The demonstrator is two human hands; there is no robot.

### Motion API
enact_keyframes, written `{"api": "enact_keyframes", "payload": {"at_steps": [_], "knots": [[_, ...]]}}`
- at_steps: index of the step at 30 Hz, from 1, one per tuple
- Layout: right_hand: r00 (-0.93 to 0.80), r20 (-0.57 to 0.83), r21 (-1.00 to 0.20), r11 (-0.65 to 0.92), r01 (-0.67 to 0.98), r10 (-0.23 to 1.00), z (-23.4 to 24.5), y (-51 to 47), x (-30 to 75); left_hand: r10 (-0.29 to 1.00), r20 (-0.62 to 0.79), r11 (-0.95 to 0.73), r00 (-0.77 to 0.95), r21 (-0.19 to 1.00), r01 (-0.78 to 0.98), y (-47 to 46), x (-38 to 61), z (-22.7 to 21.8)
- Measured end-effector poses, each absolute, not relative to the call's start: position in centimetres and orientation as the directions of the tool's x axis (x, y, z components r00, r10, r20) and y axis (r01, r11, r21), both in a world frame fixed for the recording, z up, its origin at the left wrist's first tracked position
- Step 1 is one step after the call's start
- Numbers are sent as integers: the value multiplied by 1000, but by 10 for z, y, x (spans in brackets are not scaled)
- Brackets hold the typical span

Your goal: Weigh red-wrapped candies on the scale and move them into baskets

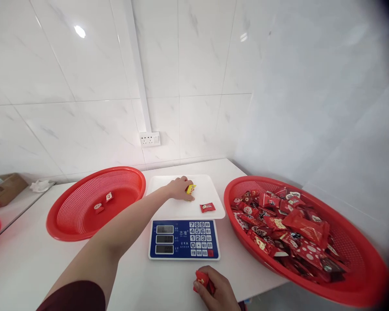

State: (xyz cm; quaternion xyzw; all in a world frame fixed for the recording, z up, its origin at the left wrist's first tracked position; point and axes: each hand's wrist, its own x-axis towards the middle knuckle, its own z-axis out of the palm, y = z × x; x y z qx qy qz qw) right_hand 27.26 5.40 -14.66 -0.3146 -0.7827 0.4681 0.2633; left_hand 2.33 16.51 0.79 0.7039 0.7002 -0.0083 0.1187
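My left hand (180, 188) reaches over the white weighing pan (168, 210) of a digital scale, its fingers closed on a yellow-wrapped candy (191, 189). Whether that candy rests on the pan, I cannot tell. A red-wrapped candy (208, 207) lies on the pan, to the right of this hand. Below the scale's blue keypad panel (184, 239), my right hand (218, 290) grips red-wrapped candy (202, 278) between thumb and fingers; how many pieces it holds is partly hidden.
On the right, a red plastic basket (259, 260) holds a heap of wrapped candies (288, 229). Another red basket (68, 234) at left has two small wrapped candies in it. A cardboard box (11, 190) stands far left. Behind the table is a tiled wall with a socket (150, 139).
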Motion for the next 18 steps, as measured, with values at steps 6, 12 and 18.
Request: {"api": "enact_keyframes", "payload": {"at_steps": [6,12,18], "knots": [[-666,137,-902,371,222,733,-147,53,273,995,-78,65,-60,57,996,126,24,21],[-709,127,-885,401,234,694,-140,56,274,943,41,332,-330,-52,942,63,-28,51],[-738,110,-866,429,258,666,-131,57,274,941,78,333,-329,-34,942,58,-24,43]]}}
